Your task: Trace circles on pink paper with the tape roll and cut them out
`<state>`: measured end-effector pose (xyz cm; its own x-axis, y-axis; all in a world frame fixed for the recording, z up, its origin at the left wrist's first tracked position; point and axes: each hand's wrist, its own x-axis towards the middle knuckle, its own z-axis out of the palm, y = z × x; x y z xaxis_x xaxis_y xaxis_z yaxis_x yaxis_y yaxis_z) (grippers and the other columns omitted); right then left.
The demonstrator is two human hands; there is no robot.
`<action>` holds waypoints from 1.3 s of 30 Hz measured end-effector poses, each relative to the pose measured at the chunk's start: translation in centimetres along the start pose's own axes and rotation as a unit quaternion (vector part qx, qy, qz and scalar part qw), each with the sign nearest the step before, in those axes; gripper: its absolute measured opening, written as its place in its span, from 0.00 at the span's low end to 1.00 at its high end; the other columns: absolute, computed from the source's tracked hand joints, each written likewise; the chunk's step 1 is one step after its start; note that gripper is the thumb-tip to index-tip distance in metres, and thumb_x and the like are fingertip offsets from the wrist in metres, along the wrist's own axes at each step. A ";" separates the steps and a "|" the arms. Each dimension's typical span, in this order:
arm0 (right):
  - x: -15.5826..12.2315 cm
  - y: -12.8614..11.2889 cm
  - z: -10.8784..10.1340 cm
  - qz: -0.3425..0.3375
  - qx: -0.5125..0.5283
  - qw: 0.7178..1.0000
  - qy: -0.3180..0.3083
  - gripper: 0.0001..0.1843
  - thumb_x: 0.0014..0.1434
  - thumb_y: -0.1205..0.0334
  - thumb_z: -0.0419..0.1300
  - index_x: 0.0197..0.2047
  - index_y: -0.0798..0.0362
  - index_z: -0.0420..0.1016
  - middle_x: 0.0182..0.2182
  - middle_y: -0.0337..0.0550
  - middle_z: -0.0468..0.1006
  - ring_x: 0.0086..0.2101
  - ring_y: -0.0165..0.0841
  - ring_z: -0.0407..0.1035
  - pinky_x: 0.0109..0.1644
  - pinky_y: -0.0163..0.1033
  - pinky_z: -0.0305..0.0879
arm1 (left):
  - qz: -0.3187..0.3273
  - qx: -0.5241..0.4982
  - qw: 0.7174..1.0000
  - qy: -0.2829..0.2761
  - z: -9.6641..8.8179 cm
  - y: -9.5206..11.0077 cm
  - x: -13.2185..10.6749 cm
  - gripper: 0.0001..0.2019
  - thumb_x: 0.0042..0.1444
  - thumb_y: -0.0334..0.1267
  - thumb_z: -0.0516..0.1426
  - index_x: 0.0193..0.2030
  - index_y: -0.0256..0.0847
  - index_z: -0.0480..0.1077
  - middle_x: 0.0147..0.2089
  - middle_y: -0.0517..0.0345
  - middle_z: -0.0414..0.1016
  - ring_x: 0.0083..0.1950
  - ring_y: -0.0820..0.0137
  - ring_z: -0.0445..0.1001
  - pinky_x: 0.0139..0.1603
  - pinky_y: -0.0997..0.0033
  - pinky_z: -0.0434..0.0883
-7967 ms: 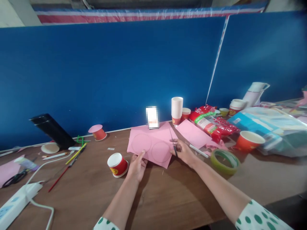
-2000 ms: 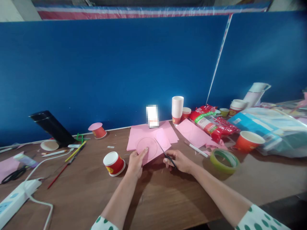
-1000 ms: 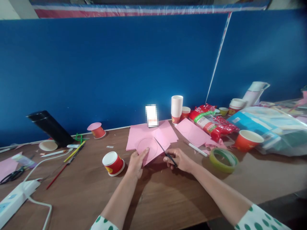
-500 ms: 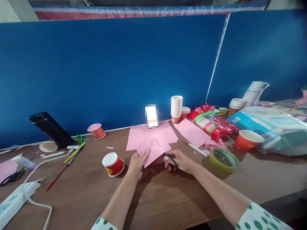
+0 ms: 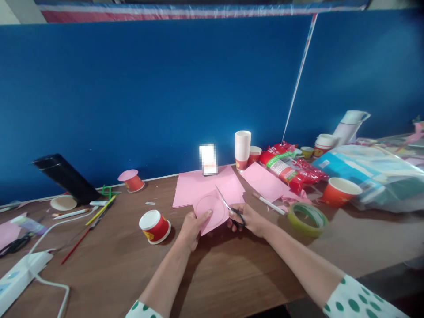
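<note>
Place: a craft workspace; whether in a workshop, school or office cannot be told
Table [image 5: 251,282]: long, brown, wood-like, cluttered, running along a blue partition [image 5: 159,88]
Partition: panels meeting at a pale seam [image 5: 300,79], with a striped strip [image 5: 198,14] along the top
Craft supplies: pink paper [image 5: 217,216] with a drawn circle, scissors [image 5: 237,217], a roll of tape [image 5: 298,225], a paintbrush [image 5: 77,245]
Paper cups: a tall stack [image 5: 243,148] by the partition, a single red cup [image 5: 341,194] nearer
Power: a white power strip [image 5: 28,269], its cable [image 5: 54,283] on the table
</note>
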<state>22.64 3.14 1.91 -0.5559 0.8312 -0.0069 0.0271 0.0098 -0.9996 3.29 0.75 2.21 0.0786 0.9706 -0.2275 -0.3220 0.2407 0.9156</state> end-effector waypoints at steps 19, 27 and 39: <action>0.3 0.0 0.3 0.034 -0.029 0.995 0.086 0.21 0.51 0.44 0.59 0.34 0.56 0.70 0.17 0.35 0.70 0.15 0.24 0.63 0.16 0.27 0.51 | -0.005 -0.023 1.000 0.014 0.1 0.0 0.1 0.19 0.39 0.38 0.67 0.38 0.29 0.73 0.34 0.43 0.79 0.35 0.60 0.77 0.38 0.64 0.73; 0.4 0.1 -3.0 -0.033 -0.378 0.874 0.304 0.17 0.52 0.56 0.61 0.45 0.51 0.70 0.32 0.44 0.77 0.34 0.38 0.71 0.35 0.38 0.63 | 0.057 -0.063 0.993 0.086 -1.1 0.0 1.0 0.18 0.41 0.36 0.66 0.40 0.32 0.73 0.35 0.48 0.79 0.40 0.63 0.77 0.44 0.65 0.72; -0.2 0.3 -2.9 -0.009 -0.605 0.758 0.242 0.17 0.51 0.59 0.61 0.45 0.52 0.67 0.37 0.48 0.76 0.39 0.41 0.69 0.39 0.38 0.58 | 0.113 -0.077 0.980 0.148 -1.3 0.2 1.3 0.15 0.42 0.31 0.65 0.39 0.36 0.72 0.35 0.55 0.79 0.39 0.68 0.77 0.46 0.69 0.72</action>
<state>25.20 4.57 1.65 -0.2032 0.9284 0.3111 0.9285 0.2835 -0.2396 2.12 2.07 1.64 -0.2804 0.9507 -0.1324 -0.4406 -0.0049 0.8977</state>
